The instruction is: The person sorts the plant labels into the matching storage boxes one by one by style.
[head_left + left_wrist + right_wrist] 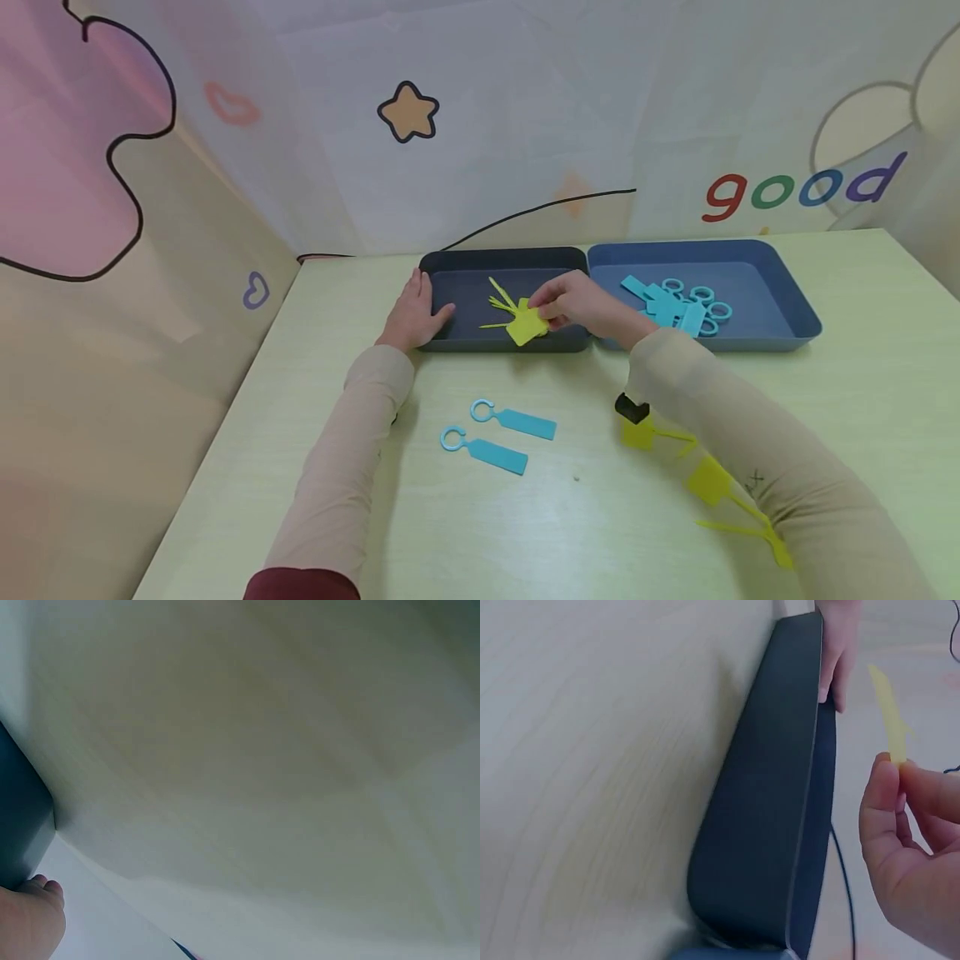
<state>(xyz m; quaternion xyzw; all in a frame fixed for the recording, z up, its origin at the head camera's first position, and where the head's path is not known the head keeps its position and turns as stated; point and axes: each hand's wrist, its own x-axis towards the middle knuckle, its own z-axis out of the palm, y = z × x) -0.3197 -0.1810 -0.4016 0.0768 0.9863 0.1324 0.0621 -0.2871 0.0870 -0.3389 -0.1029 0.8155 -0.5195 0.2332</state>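
Observation:
Between thumb and forefinger, my right hand (573, 304) pinches a yellow tag (889, 712) above the dark tray (465, 343). Just beside that tag, in the head view, several thin yellow tag strips (498, 293) fan out to the left; the overlap hides how many there are. My left hand (408, 315) rests on the dark tray's left edge, fingers extended along the side and thumb over the inside. Only part of the left hand (30, 919) shows in the left wrist view.
Against the dark tray's right side stands a blue tray (772, 292) with several light-blue ring tags (663, 304). Two more light-blue tags (525, 423) lie in front on the table. Several yellow tags (708, 481) lie partly under my right forearm. A printed cloth hangs behind.

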